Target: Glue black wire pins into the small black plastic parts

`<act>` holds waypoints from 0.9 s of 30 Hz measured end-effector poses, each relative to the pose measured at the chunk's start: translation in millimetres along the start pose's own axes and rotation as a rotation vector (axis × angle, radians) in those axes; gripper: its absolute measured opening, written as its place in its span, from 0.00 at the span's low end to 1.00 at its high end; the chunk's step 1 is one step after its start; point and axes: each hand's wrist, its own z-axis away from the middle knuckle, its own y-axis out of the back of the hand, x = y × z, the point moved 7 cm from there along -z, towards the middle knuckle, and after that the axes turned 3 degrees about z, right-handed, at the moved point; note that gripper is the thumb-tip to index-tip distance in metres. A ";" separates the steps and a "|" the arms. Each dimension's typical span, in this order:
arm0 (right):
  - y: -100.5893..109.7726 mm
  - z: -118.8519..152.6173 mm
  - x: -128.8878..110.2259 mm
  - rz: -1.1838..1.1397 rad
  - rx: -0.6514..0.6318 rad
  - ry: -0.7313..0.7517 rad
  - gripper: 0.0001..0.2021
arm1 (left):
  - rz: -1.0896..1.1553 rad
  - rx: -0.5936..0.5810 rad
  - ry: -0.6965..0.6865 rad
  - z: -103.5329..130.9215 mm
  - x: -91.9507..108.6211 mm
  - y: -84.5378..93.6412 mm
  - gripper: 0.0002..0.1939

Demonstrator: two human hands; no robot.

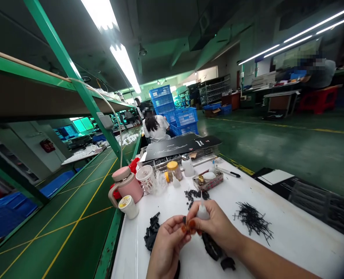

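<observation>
My left hand (171, 239) is closed in a pinch, with a small black part (184, 220) at its fingertips. My right hand (218, 226) meets it there, thumb and fingers pressed together. A white needle-tip bottle (202, 212) shows in the crook of my right hand, its thin nozzle upward. Behind the hands lies a scatter of small black pieces (193, 195). Larger black parts are heaped left of my left hand (152, 232), and other curved black parts (212, 248) lie under my right hand. Thin black strips (253, 219) form a pile to the right.
A pink thermos (128, 185), a white tub (129, 207), a paper cup (145, 179), a yellow-lidded jar (174, 170) and a small box (208, 180) line the white table's back. A green conveyor (81, 221) runs along the left. A person (156, 128) sits ahead near blue crates (185, 118).
</observation>
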 end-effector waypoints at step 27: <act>-7.5 17.5 -38.3 0.671 0.065 0.691 0.08 | 0.183 -0.051 0.089 3.8 -6.2 -3.3 0.11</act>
